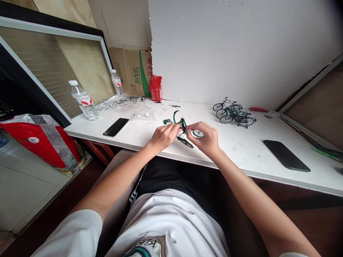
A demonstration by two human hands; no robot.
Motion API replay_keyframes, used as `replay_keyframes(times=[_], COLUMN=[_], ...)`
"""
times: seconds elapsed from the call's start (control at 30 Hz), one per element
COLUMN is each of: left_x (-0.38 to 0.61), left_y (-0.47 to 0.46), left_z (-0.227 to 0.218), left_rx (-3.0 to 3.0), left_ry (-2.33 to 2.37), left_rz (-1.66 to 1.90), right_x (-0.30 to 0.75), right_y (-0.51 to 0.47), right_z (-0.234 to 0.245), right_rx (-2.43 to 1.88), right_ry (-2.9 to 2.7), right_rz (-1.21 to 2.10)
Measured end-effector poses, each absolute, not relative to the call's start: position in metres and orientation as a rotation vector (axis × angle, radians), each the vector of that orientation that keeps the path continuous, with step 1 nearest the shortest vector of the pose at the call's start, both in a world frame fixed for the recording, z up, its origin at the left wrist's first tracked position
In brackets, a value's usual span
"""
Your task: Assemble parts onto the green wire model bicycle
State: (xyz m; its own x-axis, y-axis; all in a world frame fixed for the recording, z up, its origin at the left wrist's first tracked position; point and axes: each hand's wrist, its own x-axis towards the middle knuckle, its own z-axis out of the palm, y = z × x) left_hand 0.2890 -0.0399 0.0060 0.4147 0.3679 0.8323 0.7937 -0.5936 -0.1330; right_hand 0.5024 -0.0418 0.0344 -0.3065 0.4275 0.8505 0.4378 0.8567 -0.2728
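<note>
Close to the table's front edge, both my hands pinch a partly built green model bicycle (183, 123). My left hand (166, 136) grips it from the left, fingertips closed at the frame. From the right, my right hand (205, 136) closes its thumb and fingers on the same frame; the exact part between them is hidden. A black wheel (185, 142) hangs at the near end of the model, and a curved green mudguard (175, 116) rises at the far end. Partly behind my right hand lies a loose spoked wheel (198, 133). Small green parts (168, 121) lie beyond my left hand.
Several finished model bicycles (234, 113) stand at the back right. A black phone (286, 155) lies right, another phone (116, 127) left. Water bottles (85, 101), black sprues (122, 102), clear plastic bags (143, 113), a red box (156, 88) and a cardboard carton (132, 73) occupy the left.
</note>
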Motion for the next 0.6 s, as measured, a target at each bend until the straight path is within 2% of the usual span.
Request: replay_keyframes(times=[0.6], left_x=[0.2880], left_y=[-0.0353], left_z=[-0.0014], left_rx=[-2.133], left_ry=[-0.948], left_rz=[-1.038], right_x=[0.4995], right_y=[-0.0452], right_z=[0.0301], right_rx=[-0.796], right_ry=[-1.828], right_rz=[0.207])
